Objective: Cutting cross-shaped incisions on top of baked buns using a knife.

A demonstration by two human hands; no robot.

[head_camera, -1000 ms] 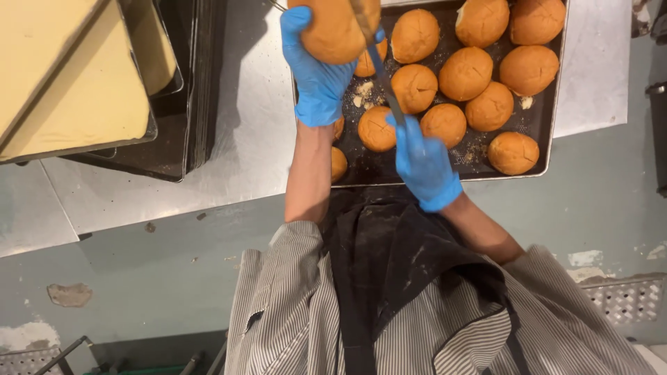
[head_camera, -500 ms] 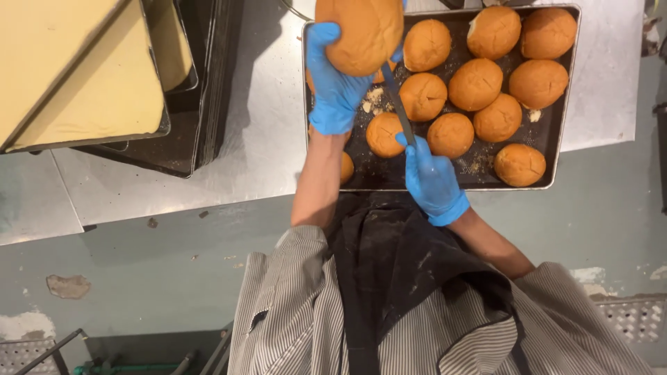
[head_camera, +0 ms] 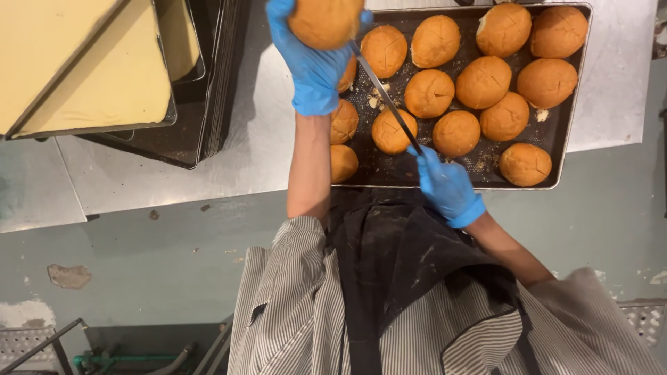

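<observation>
The left hand [head_camera: 311, 69], in a blue glove, holds a round bread roll [head_camera: 325, 21] lifted above the near-left corner of the dark baking tray [head_camera: 574, 104], its fingers curled under and around the roll's underside. The right hand [head_camera: 446, 184], also gloved, has its fingers clamped on the handle of a long thin knife [head_camera: 383, 94], whose blade slants up across the tray to meet the roll's lower edge; whether the edge has entered the crumb I cannot tell, since the roll runs off the top of the view. The roll looks light and soft, likely to squash under a hard squeeze, so a broad cupped hold beneath suits it better than a pinch at the sides. Its crust is golden-brown, smooth and domed, matte rather than glossy. More rolls [head_camera: 479, 83] of the same kind lie in rows on the tray amid loose crumbs, on a steel worktop [head_camera: 243, 160].
</observation>
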